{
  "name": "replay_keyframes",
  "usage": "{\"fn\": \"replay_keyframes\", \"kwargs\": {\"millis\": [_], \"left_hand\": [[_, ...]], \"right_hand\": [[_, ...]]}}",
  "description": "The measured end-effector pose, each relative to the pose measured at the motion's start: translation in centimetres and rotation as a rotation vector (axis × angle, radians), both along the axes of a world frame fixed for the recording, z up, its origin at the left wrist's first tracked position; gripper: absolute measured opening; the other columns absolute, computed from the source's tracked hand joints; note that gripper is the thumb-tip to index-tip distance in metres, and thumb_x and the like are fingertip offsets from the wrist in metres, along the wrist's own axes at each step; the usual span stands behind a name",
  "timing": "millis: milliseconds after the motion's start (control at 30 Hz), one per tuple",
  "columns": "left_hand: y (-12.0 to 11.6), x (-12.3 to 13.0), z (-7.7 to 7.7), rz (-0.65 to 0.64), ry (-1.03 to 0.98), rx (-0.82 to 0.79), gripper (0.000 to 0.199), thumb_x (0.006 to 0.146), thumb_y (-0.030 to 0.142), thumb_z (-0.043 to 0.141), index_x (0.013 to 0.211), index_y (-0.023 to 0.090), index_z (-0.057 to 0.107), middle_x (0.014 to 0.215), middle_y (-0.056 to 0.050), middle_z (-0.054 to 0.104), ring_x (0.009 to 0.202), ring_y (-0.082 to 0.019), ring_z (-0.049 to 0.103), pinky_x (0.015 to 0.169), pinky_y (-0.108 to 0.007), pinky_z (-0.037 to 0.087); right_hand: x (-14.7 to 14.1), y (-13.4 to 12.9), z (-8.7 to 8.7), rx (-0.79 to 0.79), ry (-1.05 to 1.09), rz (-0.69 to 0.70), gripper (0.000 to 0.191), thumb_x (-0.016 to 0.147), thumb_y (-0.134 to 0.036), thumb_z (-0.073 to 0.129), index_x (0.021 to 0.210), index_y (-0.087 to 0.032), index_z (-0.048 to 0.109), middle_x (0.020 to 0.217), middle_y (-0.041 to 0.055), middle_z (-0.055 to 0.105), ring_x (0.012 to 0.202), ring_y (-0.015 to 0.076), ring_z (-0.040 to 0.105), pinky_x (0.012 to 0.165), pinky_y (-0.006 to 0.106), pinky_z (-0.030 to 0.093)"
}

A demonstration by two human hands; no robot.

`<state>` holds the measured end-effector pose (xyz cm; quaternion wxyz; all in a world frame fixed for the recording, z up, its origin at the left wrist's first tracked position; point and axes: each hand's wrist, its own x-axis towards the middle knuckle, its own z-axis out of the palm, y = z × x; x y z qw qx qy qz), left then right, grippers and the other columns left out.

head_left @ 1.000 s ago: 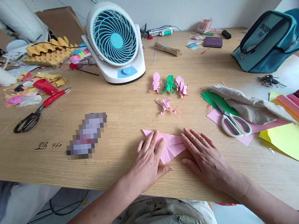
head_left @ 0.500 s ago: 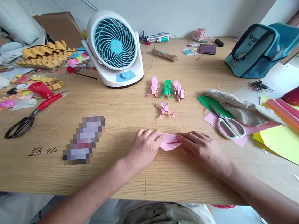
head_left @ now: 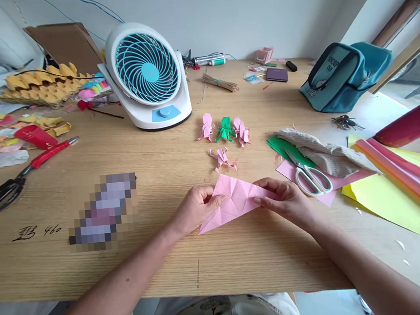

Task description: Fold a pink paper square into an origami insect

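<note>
Left grip [head_left: 200,206] pinched the creased pink sheet [head_left: 238,201] along its left side, thumb on top; right grip [head_left: 286,201] closed on the opposite end the same way. Sheet spanned both, over the wooden surface [head_left: 241,260], just nearer than a pink folded figure [head_left: 222,158]. White-handled scissors [head_left: 303,167] lay just right of the right grip.

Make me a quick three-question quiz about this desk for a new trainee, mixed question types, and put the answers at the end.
1. What do the left hand and right hand both hold? a) white-handled scissors b) creased pink paper c) keys
2. True or false: in this view, the teal bag is to the right of the fan.
3. How many folded figures are on the table, and in which colours?

Key: 1. b; 2. true; 3. four, three pink and one green.
</note>
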<state>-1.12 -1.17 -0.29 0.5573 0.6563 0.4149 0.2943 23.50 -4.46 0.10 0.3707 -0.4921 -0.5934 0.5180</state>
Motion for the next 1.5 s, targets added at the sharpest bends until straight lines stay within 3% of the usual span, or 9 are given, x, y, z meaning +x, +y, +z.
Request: {"fn": "replay_keyframes", "kwargs": {"millis": [167, 467, 633, 800, 967, 1067, 1200, 1300, 1500], "left_hand": [[-0.1, 0.1, -0.1, -0.021, -0.12, -0.187, 0.038, 0.074, 0.049, 0.074, 0.073, 0.012, 0.066, 0.067, 0.0, 0.059, 0.061, -0.01, 0.048, 0.052, -0.019, 0.035], [0.1, 0.4, -0.7, 0.122, -0.222, -0.191, 0.033, 0.071, 0.041, 0.081, 0.085, 0.012, 0.071, 0.081, -0.003, 0.071, 0.072, -0.013, 0.06, 0.067, -0.023, 0.045], [-0.6, 1.6, -0.7, 0.267, -0.431, -0.287, 0.039, 0.065, 0.036, 0.087, 0.091, 0.014, 0.069, 0.088, -0.002, 0.073, 0.079, -0.013, 0.063, 0.077, -0.025, 0.047], [-1.2, 2.1, -0.8, 0.175, -0.445, -0.28, 0.034, 0.067, 0.033, 0.086, 0.088, 0.013, 0.068, 0.083, -0.002, 0.071, 0.078, -0.015, 0.062, 0.077, -0.027, 0.046], [-1.2, 1.6, -0.7, 0.078, -0.307, -0.101, 0.022, 0.079, 0.03, 0.075, 0.091, 0.014, 0.066, 0.083, -0.001, 0.069, 0.078, -0.014, 0.06, 0.076, -0.027, 0.045], [-1.0, 1.1, -0.3, 0.077, -0.232, 0.137, 0.027, 0.08, 0.026, 0.074, 0.104, 0.017, 0.064, 0.097, -0.004, 0.069, 0.088, -0.017, 0.062, 0.077, -0.027, 0.046], [-1.2, 0.5, 0.5, 0.122, -0.096, 0.586, 0.035, 0.08, 0.017, 0.074, 0.112, 0.021, 0.062, 0.111, -0.007, 0.065, 0.101, -0.019, 0.06, 0.08, -0.028, 0.046], [-1.5, 0.5, 0.8, 0.114, -0.071, 0.787, 0.033, 0.08, 0.017, 0.075, 0.109, 0.022, 0.062, 0.111, -0.007, 0.063, 0.103, -0.02, 0.059, 0.086, -0.032, 0.047], [-1.7, 0.8, 0.4, 0.146, -0.002, 0.847, 0.03, 0.08, 0.015, 0.074, 0.107, 0.022, 0.061, 0.111, -0.007, 0.06, 0.107, -0.022, 0.058, 0.093, -0.035, 0.048]], "right_hand": [[-0.1, 0.3, -0.3, -0.062, 0.102, -0.061, 0.04, 0.069, -0.052, 0.081, 0.085, -0.018, 0.069, 0.077, 0.0022, 0.069, 0.068, 0.0145, 0.062, 0.062, 0.027, 0.053], [-0.5, 0.4, -0.1, 0.065, 0.154, -0.165, 0.041, 0.076, -0.049, 0.077, 0.102, -0.021, 0.063, 0.084, 0.0026, 0.07, 0.071, 0.0159, 0.066, 0.068, 0.03, 0.056], [-2.4, -0.3, -0.6, 0.056, 0.249, 0.039, 0.04, 0.077, -0.052, 0.075, 0.098, -0.021, 0.06, 0.092, 0.0046, 0.071, 0.083, 0.0195, 0.068, 0.077, 0.034, 0.056], [-3.4, -0.8, -1.8, 0.04, 0.177, 0.09, 0.027, 0.085, -0.045, 0.07, 0.087, -0.02, 0.061, 0.084, 0.0033, 0.069, 0.078, 0.0174, 0.064, 0.075, 0.031, 0.053], [-2.5, -0.7, -1.7, 0.238, 0.054, -0.103, 0.018, 0.093, -0.038, 0.059, 0.087, -0.021, 0.057, 0.076, 0.0003, 0.063, 0.066, 0.0139, 0.058, 0.06, 0.026, 0.047], [-1.7, -1.0, -0.6, 0.628, -0.232, -0.185, 0.005, 0.093, -0.017, 0.057, 0.093, -0.022, 0.059, 0.08, 0.0011, 0.064, 0.072, 0.0148, 0.059, 0.066, 0.028, 0.047], [-1.0, -1.6, 0.6, 1.057, -0.494, -0.13, 0.028, 0.086, 0.0, 0.058, 0.103, -0.022, 0.058, 0.094, 0.0045, 0.072, 0.081, 0.018, 0.062, 0.074, 0.035, 0.044], [-0.9, -1.9, 1.0, 1.175, -0.614, -0.129, 0.025, 0.085, -0.001, 0.061, 0.1, -0.021, 0.059, 0.095, 0.005, 0.074, 0.079, 0.0189, 0.06, 0.074, 0.038, 0.04], [-0.9, -2.1, 1.1, 1.253, -0.667, -0.152, 0.021, 0.086, -0.004, 0.061, 0.096, -0.023, 0.061, 0.091, 0.0039, 0.074, 0.079, 0.019, 0.057, 0.077, 0.039, 0.041]]}}
